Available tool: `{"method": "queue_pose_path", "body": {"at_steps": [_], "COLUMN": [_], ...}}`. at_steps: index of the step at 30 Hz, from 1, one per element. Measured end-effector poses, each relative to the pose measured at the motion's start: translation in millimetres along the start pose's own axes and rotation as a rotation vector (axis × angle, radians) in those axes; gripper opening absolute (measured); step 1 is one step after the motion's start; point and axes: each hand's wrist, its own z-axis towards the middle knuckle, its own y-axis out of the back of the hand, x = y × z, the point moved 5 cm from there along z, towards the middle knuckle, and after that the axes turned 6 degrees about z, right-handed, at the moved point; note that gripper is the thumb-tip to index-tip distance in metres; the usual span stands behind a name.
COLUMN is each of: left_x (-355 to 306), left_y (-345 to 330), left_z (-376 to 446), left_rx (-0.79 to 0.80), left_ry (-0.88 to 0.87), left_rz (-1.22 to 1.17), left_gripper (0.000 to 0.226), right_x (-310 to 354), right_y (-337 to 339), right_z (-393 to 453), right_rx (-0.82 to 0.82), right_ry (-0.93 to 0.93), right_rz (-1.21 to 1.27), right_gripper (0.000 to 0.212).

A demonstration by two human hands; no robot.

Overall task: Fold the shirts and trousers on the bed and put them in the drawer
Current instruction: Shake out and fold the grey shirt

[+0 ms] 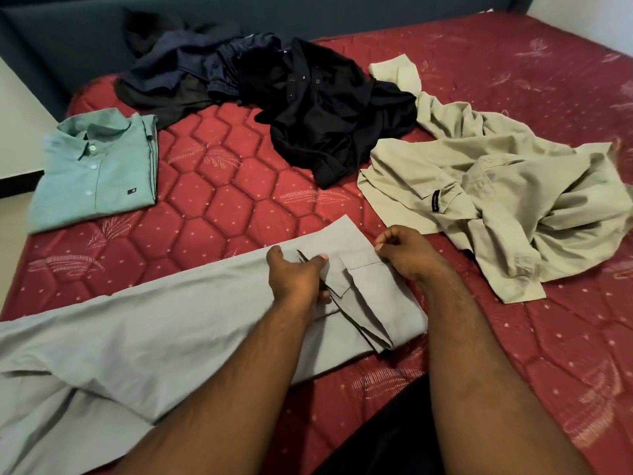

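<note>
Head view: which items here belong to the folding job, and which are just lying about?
Job:
grey trousers, gripped by left hand
right hand at their pocket
folded green shirt
beige shirt
dark clothes pile

Just there:
red mattress
dark headboard

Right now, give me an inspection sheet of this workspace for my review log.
Surface: red quilted mattress.
Job's things: grey trousers laid flat; green shirt folded; beige shirt crumpled.
Clutter: dark pile of unfolded clothes.
Grips: left hand grips the trousers' pocket area; right hand curled at the waistband, hold unclear.
Cables: nothing seen.
Surroundings: dark headboard; no drawer seen.
</note>
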Motion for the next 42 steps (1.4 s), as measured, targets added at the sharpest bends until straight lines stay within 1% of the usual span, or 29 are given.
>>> {"method": "queue_pose_path", "body": {"at_steps": [1,3,4,5,8,9,11,12,14,15,16,18,19,20,21,22,23,25,26,27,29,32,34,35,37,39,40,41,42], "left_x": [-4.2,-13.1,-16.0,-18.3,-21.5,-23.5,-26.3,-28.5,-34.6,-38.4,-43.0,-48.5,-48.6,-50.4,-54.0,-57.5,-64.0,-72.7,-72.5,-69.6,-61.4,-50.3,-49.2,-48.5,-50.5,-52.2,-55.2,-62.1,-67.5], "left_y": [-3.6,-10.4,-11.7,-14.0,-18.2,-19.6,-23.6,-26.3,-30.7,-32.0,-34.5,-41.7,-45.7,-49.5,-52.7,-56.3,-56.4,-61.4,-64.7,-64.9,-63.5,-60.9,-56.5,-53.6,-48.7,-44.6,-43.4,-43.5,-44.7], "left_z": [2.0,7.4,10.4,15.6,29.9,29.8,32.2,32.2,31.2,32.5,33.2,33.4,36.5,38.9,39.7,40.0,41.0,41.9,44.3,47.4,56.0,65.2,68.7,69.4,66.2,48.9,36.8,21.8,4.3], "left_rx": [0.02,0.09,0.112,0.122,0.12,0.145,0.245,0.329,0.48,0.509,0.511,0.507,0.519,0.541,0.562,0.57,0.558,0.548,0.546,0.541,0.551,0.599,0.573,0.546,0.453,0.288,0.166,0.025,-0.088], "left_ry": [0.035,0.066,0.057,0.029,-0.09,-0.112,-0.119,-0.112,-0.132,-0.168,-0.23,-0.362,-0.392,-0.387,-0.369,-0.341,-0.317,-0.287,-0.265,-0.241,-0.184,-0.074,-0.117,-0.205,-0.441,-0.602,-0.669,-0.801,-0.96], "left_rz": [-0.007,0.057,0.1,0.143,0.27,0.291,0.351,0.368,0.466,0.539,0.616,0.735,0.748,0.729,0.69,0.645,0.606,0.593,0.616,0.653,0.711,0.603,0.535,0.555,0.785,1.168,1.331,1.417,1.419], "left_gripper": [0.058,0.029,0.023,0.023,0.03,0.034,0.044,0.045,0.035,0.034,0.041,0.069,0.081,0.087,0.086,0.083,0.081,0.08,0.08,0.082,0.091,0.088,0.085,0.084,0.079,0.081,0.081,0.078,0.071], "right_x": [0.5,0.4,0.2,0.0,-0.8,-1.0,-2.1,-3.7,-3.5,-3.2,-3.3,-4.3,-7.2,-12.4,-15.2,-20.5,-22.4,-28.8,-31.0,-32.2,-34.1,-38.7,-42.8,-44.7,-45.4,-43.2,-40.9,-38.1,-33.1], "right_y": [-0.4,-3.9,-7.0,-8.9,-12.2,-11.8,-13.3,-15.2,-18.6,-17.7,-16.6,-12.5,-9.7,-6.6,-3.6,0.4,0.6,-1.1,-4.4,-10.1,-19.6,-25.4,-33.6,-38.6,-50.3,-56.0,-55.0,-52.5,-48.1], "right_z": [-0.8,-1.5,-3.3,-4.9,-11.7,-15.0,-17.5,-17.4,-18.6,-18.4,-18.2,-23.3,-26.3,-28.6,-34.4,-38.2,-40.4,-47.7,-51.5,-56.4,-62.3,-67.0,-67.9,-69.4,-73.0,-77.9,-81.4,-82.8,-84.7], "right_rx": [-0.033,-0.071,-0.064,-0.05,0.022,0.054,0.123,0.152,0.159,0.141,0.128,0.133,0.143,0.155,0.157,0.134,0.094,-0.006,-0.027,-0.017,0.068,0.178,0.212,0.208,0.165,0.114,0.104,0.106,0.106], "right_ry": [0.002,0.012,0.012,-0.001,-0.097,-0.127,-0.173,-0.18,-0.159,-0.139,-0.12,-0.133,-0.158,-0.183,-0.185,-0.147,-0.081,-0.038,-0.054,-0.085,-0.171,-0.262,-0.293,-0.304,-0.311,-0.301,-0.293,-0.278,-0.268], "right_rz": [0.028,0.02,0.002,0.011,0.196,0.212,0.139,0.08,-0.044,-0.102,-0.15,-0.178,-0.137,-0.086,-0.062,-0.095,-0.174,-0.347,-0.443,-0.531,-0.652,-0.702,-0.733,-0.745,-0.755,-0.762,-0.773,-0.806,-0.846], "right_gripper": [0.013,0.011,0.012,0.017,0.032,0.037,0.053,0.062,0.074,0.076,0.079,0.083,0.077,0.067,0.053,0.046,0.046,0.052,0.058,0.065,0.081,0.103,0.115,0.119,0.119,0.115,0.114,0.114,0.114]}}
